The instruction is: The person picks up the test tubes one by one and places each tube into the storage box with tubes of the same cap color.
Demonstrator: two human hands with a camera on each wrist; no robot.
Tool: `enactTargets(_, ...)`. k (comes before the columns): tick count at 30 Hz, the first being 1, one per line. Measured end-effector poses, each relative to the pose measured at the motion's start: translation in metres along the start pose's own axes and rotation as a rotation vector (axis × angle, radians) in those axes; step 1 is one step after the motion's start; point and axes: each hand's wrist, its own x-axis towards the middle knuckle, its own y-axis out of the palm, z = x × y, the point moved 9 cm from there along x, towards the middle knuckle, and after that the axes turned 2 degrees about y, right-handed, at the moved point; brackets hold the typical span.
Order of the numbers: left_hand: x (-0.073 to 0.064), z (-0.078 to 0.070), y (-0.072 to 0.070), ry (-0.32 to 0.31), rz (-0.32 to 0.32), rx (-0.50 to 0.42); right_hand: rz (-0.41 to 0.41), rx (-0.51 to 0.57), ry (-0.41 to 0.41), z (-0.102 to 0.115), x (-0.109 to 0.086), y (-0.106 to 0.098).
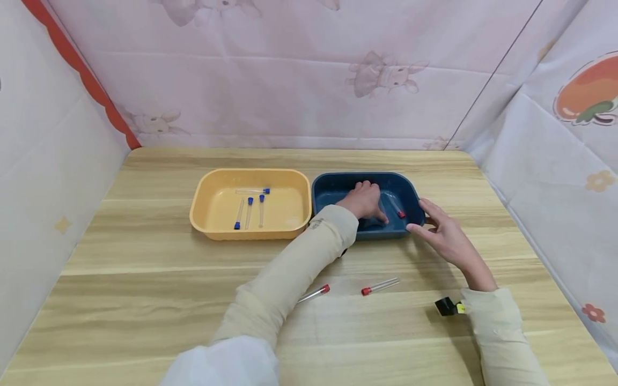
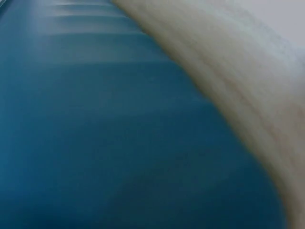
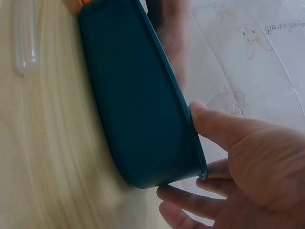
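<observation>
My left hand (image 1: 365, 201) reaches down inside a dark blue plastic tray (image 1: 333, 179), back of the hand up. Its fingertips are hidden below the knuckles, so I cannot tell whether they hold anything. A clear test tube with a red cap (image 1: 401, 214) lies in the tray just right of this hand. At the tray's right end, my right hand (image 1: 446, 238) holds the corner. The right wrist view has the thumb (image 3: 209, 121) at the rim and the fingers against the outer end wall. Mostly blue tray wall and a blurred strip of skin fill the left wrist view.
To the left stands a yellow tray (image 1: 205, 228) holding several blue-capped test tubes (image 1: 249, 214). Two red-capped tubes lie on the wooden table in front, one (image 1: 381, 286) at the right, another (image 1: 316, 292) partly behind the left sleeve. Fabric walls enclose the table.
</observation>
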Motion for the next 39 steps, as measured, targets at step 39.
enactTargets(39,-0.062,-0.005,-0.051,0.216,-0.1,-0.212,0.023,0.017,-0.011,-0.008,0.009,0.001)
